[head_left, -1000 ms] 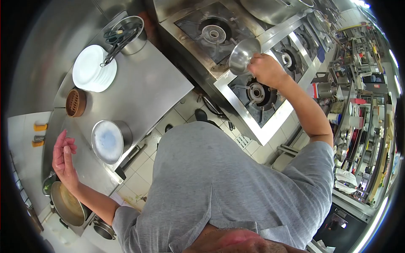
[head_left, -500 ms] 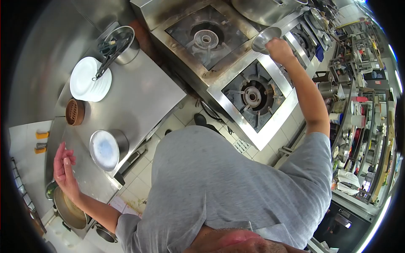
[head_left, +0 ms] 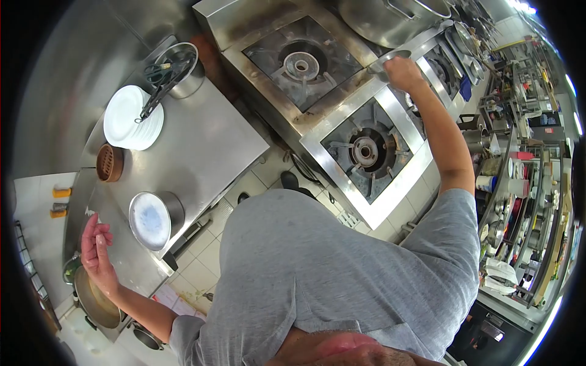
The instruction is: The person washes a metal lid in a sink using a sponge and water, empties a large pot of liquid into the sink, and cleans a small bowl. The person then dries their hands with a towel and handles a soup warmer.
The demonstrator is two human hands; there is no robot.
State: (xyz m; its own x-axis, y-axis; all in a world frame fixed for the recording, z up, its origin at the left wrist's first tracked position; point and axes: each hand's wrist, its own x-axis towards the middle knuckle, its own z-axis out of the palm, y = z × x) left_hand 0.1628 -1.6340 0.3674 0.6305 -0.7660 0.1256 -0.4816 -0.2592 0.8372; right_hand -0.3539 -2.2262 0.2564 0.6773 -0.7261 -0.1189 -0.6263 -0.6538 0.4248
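Observation:
My right hand (head_left: pixel 403 74) grips the rim of a small metal bowl (head_left: pixel 377 66), held over the stove between two burners, close to a large stockpot (head_left: pixel 390 27). The bowl is tilted, so its inside is mostly hidden. Out to the left, my left hand (head_left: pixel 97 253) is raised with its fingers apart and partly bent, holding nothing. Near it on the steel counter stands a round metal container (head_left: pixel 174 210) whose top is whitish blue. A wide pan (head_left: pixel 97 299) lies just below that hand, partly covered by my wrist.
A stack of white plates (head_left: pixel 125 116), tongs (head_left: pixel 155 100), a metal pot of utensils (head_left: pixel 192 79) and a brown round slatted holder (head_left: pixel 110 163) stand on the counter. The stove has a rear burner (head_left: pixel 301 66) and a front burner (head_left: pixel 365 151). Crowded shelves (head_left: pixel 519 201) run along the right.
My right hand has turned the bowl, so its mouth shows less than before. My left hand has moved slightly down. The camera view has shifted a little.

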